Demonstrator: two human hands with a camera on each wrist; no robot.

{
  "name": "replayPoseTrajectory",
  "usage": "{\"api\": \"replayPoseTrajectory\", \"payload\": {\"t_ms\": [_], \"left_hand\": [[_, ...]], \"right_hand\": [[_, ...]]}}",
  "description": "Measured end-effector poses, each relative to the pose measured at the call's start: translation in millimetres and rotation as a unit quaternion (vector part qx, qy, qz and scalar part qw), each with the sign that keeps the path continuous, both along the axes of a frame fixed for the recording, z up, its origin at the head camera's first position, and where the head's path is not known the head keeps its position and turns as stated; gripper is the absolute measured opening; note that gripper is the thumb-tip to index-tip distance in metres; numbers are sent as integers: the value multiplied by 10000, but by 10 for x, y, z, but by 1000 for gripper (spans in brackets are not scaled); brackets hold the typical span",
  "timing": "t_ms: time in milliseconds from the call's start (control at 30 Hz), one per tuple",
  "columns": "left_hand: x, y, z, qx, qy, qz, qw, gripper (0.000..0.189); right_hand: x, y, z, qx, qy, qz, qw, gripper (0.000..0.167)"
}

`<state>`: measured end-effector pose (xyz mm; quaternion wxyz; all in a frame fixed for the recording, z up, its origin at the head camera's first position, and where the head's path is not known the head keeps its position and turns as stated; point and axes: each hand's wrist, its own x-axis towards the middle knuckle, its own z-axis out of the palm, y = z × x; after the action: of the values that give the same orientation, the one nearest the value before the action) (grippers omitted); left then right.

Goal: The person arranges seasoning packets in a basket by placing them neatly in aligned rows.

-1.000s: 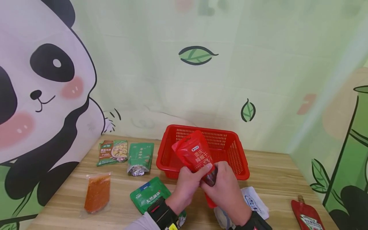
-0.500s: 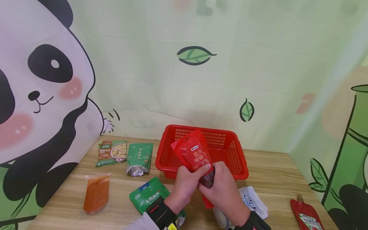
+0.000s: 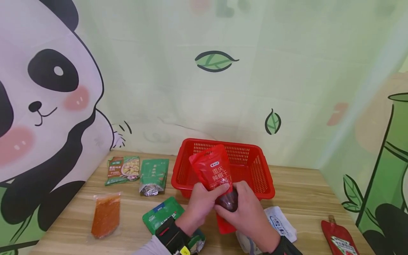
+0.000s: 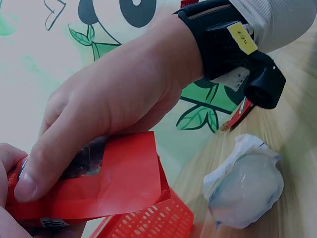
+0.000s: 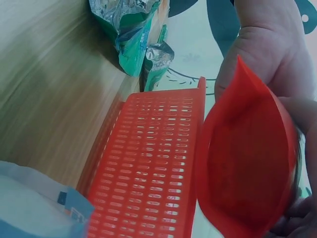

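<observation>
A red pouch of dried chillies (image 3: 213, 170) is held up in front of the red basket (image 3: 270, 191), its top overlapping the basket in the head view. Left hand (image 3: 200, 205) grips the pouch's left side, thumb across the front. From the right, the right hand (image 3: 247, 214) holds its lower part beside a clear window showing dark contents. The left wrist view shows the right hand (image 4: 119, 89) over the pouch (image 4: 124, 178). In the right wrist view the pouch's hollow red bottom fold (image 5: 247, 163) faces the camera, with the left hand (image 5: 267, 54) behind it.
On the wooden table (image 3: 134, 219) lie a green-brown packet (image 3: 122, 170), a green pouch (image 3: 154, 175), another green pouch (image 3: 162, 214) near the left wrist, and an orange-brown bag (image 3: 106, 216). Rightward are a white pouch with blue print (image 3: 280, 223) and a red ketchup pouch (image 3: 339, 237).
The pouch's lower end has swung slightly left, so it stands more upright, and more of its window shows. Both hands keep hold of it. The head view has shifted a little.
</observation>
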<state>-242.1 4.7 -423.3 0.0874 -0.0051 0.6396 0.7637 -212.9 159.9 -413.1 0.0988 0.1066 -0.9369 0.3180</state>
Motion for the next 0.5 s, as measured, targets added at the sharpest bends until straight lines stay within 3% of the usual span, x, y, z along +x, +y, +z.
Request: {"api": "replayPoseTrajectory", "payload": {"t_ms": [200,500], "left_hand": [[-30,-100,39,-175,64,-338,9993,77],[-66,-226,96,-173,244,-1002,9945,73]], "right_hand": [[-3,46,-9,-793,-150,163,9966,63],[-97,176,-8,-2340,-776,79,9691,48]]}}
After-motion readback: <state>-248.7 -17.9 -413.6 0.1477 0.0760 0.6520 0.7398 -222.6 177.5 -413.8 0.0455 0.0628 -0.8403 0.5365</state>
